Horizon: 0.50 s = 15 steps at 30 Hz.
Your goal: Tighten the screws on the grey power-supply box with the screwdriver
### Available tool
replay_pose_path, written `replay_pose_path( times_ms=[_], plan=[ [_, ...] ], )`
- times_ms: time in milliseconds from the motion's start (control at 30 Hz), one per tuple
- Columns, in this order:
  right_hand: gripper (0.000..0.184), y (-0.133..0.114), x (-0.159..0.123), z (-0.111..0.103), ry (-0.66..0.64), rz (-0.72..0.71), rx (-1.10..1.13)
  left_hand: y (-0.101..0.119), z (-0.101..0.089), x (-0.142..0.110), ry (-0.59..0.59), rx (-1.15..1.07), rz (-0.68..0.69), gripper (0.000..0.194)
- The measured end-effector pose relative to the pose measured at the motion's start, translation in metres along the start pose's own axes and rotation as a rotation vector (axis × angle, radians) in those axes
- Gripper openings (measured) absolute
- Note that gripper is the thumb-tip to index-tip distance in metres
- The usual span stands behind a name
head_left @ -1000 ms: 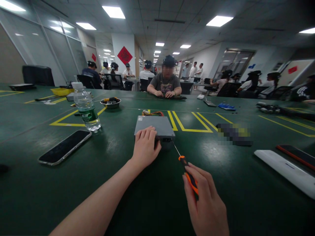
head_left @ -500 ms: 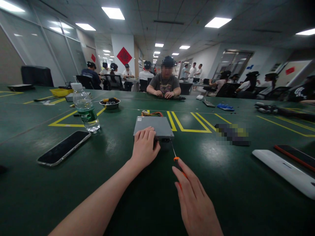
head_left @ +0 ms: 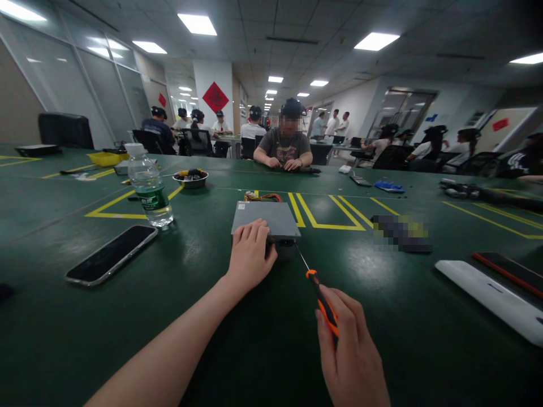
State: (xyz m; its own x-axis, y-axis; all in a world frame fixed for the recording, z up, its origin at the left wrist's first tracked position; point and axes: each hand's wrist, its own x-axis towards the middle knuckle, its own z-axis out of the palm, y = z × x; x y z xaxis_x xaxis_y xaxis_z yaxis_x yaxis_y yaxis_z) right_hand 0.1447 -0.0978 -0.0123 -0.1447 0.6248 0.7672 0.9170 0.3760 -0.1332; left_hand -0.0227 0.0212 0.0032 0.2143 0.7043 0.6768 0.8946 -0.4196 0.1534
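A grey metal computer power supply [head_left: 275, 217] lies flat on the green table [head_left: 203, 249], its bundle of coloured cables [head_left: 265, 197] at the far side and its socket facing me. My left hand [head_left: 251, 249] grips its near left part, fingers over the top and thumb against the near side. In my right hand [head_left: 354, 339] is a screwdriver [head_left: 324, 302] with a black and orange handle, held between thumb and fingers. Its thin shaft points up and left, the tip at the near right corner of the power supply. Whether the tip sits in a screw I cannot tell.
Left of the power supply are a phone [head_left: 112, 254], a water bottle [head_left: 149, 192] and a metal bowl [head_left: 190, 178] of parts. To the right lie a white casing [head_left: 487, 297] and a dark red-edged object [head_left: 509, 270]. Across the table sits a person [head_left: 283, 147].
My right hand has drawn back down and right along the screwdriver, showing more of its handle, and the fingers have curled. The left hand keeps its hold.
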Motion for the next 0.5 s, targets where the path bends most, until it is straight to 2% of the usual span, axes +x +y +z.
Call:
replay_pose_path(
  times_ms=[67,167,300,500],
  plan=[
    [0.028,0.006,0.001,-0.001,0.011,0.002,-0.013,0.0,0.0,0.0,-0.002,-0.002,0.0,0.022],
    [0.027,0.012,0.002,-0.004,-0.055,0.059,-0.008,0.0,-0.001,0.0,-0.001,-0.007,-0.001,0.022],
    [0.034,0.005,0.001,-0.004,-0.124,0.046,0.002,0.0,0.0,0.0,0.0,-0.013,0.003,0.022],
    [0.032,-0.004,0.006,-0.002,0.005,-0.076,-0.003,0.0,0.001,-0.001,0.004,-0.002,-0.003,0.023]
  ],
)
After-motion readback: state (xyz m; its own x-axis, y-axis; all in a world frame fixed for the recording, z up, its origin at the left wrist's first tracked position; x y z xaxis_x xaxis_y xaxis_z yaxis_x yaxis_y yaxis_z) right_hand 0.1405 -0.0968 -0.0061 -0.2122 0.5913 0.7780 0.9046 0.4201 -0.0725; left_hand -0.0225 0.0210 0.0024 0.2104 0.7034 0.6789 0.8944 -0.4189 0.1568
